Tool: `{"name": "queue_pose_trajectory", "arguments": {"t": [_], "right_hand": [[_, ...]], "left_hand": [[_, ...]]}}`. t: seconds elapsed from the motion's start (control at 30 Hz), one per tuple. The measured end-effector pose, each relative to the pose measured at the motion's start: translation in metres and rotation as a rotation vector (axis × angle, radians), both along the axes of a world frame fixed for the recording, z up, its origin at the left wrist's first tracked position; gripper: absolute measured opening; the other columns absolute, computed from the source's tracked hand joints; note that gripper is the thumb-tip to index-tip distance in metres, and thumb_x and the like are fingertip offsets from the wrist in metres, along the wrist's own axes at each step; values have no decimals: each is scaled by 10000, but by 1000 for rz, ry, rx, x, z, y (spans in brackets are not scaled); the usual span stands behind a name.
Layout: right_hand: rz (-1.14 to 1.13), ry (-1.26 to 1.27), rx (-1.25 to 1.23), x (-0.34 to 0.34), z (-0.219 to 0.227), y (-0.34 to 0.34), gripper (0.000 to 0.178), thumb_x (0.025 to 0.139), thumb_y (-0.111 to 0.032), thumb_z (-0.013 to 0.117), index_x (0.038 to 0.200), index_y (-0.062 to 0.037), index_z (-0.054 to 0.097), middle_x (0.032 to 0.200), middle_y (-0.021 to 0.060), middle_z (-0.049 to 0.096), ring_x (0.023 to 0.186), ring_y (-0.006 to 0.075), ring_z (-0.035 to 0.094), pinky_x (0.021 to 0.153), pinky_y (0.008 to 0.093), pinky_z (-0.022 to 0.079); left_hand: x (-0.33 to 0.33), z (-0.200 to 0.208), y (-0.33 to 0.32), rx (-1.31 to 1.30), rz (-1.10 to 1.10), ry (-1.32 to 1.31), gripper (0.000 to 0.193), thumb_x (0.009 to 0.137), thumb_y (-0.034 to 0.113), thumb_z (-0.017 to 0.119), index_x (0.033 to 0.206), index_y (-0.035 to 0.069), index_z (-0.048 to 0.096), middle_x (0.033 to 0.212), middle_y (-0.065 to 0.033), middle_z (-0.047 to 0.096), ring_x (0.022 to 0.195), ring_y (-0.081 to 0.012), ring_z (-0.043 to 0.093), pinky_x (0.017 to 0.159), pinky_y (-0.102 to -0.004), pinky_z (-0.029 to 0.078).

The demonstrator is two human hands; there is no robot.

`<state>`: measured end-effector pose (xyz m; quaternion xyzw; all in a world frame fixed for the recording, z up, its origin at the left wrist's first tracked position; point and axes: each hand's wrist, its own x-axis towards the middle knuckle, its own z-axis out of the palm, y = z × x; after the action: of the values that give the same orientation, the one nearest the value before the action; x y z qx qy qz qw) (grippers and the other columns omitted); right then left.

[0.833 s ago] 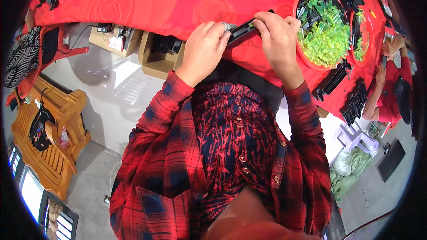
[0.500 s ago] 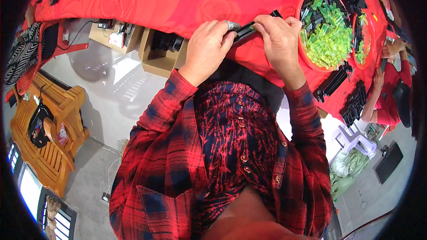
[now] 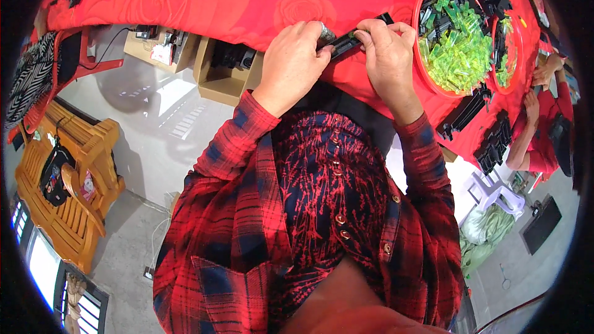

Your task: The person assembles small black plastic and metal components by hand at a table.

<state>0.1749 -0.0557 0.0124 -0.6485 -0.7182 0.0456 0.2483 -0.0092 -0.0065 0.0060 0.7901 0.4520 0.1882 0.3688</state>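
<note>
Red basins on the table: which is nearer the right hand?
The larger red basin, heaped with yellow-green translucent pieces; the smaller basin stands farther right.

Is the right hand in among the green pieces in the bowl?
No, the right hand is on the black strip, left of the green pieces.

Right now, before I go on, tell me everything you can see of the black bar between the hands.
The black bar is long, narrow and straight, plastic by its look, with a lengthwise groove or ridge along its face. It slants up toward the right over the red cloth. The left hand holds its lower end; the right hand's fingertips are on it farther up, its upper end showing beyond them. A bit of green shows by those fingertips. Finer details are too small to tell.
</note>
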Motion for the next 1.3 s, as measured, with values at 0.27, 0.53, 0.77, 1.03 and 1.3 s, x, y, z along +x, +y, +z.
{"name": "queue_pose_trajectory", "arguments": {"t": [0.27, 0.53, 0.77, 1.03, 1.3], "right_hand": [[8, 4, 49, 0, 0, 2, 110, 884, -125, 667, 960, -105, 591, 806, 24, 660, 744, 212, 637, 887, 408, 377], [-34, -6, 20, -3, -6, 2, 130, 890, -113, 662, 986, -93, 575, 790, 27, 666, 748, 205, 659, 899, 412, 366], [-2, 20, 19, -3, -3, 0, 100, 889, -115, 660, 953, -95, 587, 775, 34, 660, 727, 216, 654, 900, 417, 360], [-20, 50, 14, -3, -4, 2, 84, 885, -129, 664, 935, -98, 605, 775, 31, 665, 735, 205, 659, 915, 426, 356], [-50, -32, 85, -5, -7, 2, 103, 883, -142, 664, 954, -105, 599, 801, 21, 678, 758, 206, 666, 944, 435, 345]], "left_hand": [[2, 4, 4, 6, 7, 32, 174, 818, 169, 695, 904, 46, 605, 813, -120, 635, 822, -330, 621, 700, -445, 475], [3, -1, 9, -52, -7, 21, 186, 805, 167, 708, 897, 43, 602, 810, -124, 632, 799, -325, 623, 685, -435, 476], [2, -1, 6, -52, -19, 18, 182, 811, 161, 696, 889, 31, 595, 802, -127, 626, 793, -321, 621, 681, -429, 474], [3, -5, 10, -108, -29, 2, 173, 789, 147, 693, 885, 37, 600, 839, -139, 639, 865, -350, 620, 737, -473, 481], [5, -6, 13, -64, -75, 12, 178, 821, 142, 684, 891, 14, 582, 797, -148, 611, 795, -326, 609, 694, -427, 457]]}}
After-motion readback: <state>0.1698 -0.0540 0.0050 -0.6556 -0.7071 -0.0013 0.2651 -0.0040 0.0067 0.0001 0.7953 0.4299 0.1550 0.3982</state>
